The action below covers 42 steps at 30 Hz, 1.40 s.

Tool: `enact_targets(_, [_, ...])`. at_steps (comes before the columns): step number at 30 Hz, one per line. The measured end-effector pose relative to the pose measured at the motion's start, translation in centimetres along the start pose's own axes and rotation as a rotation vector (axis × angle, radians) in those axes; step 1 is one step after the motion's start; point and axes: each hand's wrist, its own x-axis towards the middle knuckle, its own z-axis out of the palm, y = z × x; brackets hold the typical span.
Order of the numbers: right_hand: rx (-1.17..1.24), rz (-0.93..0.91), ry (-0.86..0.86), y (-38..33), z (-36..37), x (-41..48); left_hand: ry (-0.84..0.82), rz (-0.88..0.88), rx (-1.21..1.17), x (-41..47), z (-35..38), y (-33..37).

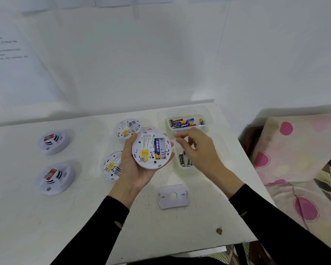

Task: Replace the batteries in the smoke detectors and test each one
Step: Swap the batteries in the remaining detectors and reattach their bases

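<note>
My left hand [136,169] holds a round white smoke detector [151,149] back side up above the table; one blue and yellow battery [157,148] sits in its open compartment, with the slot beside it empty. My right hand [197,148] hovers just right of the detector, over a clear tray [182,174] that holds black batteries [182,159]. Its fingers are apart and blurred, and I see nothing held in them. A second clear tray [206,111] behind it holds blue and yellow batteries [183,123].
Two more detectors lie back side up, one [127,129] behind my left hand and one [112,165] left of it. Two detectors [54,141] [56,177] sit face up at the left. A white mounting plate [173,196] lies near the front. The table edge and a dotted cushion [298,150] are at the right.
</note>
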Motion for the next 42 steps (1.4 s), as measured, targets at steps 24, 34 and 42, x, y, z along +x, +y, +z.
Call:
enact_targets(24, [-0.23,-0.437,-0.176,-1.8,1.2,-0.9,-0.051,0.026,0.028,0.7,1.1,-0.5])
enact_targets(34, [-0.146,-0.358,-0.293,-1.4,-0.1,-1.2,-0.049,-0.002,0.015,0.9,0.6,-1.5])
enact_targets(42, [-0.199,-0.391,-0.248,-1.2,0.6,-1.1,-0.024,0.001,0.028,1.3,0.8,-1.4])
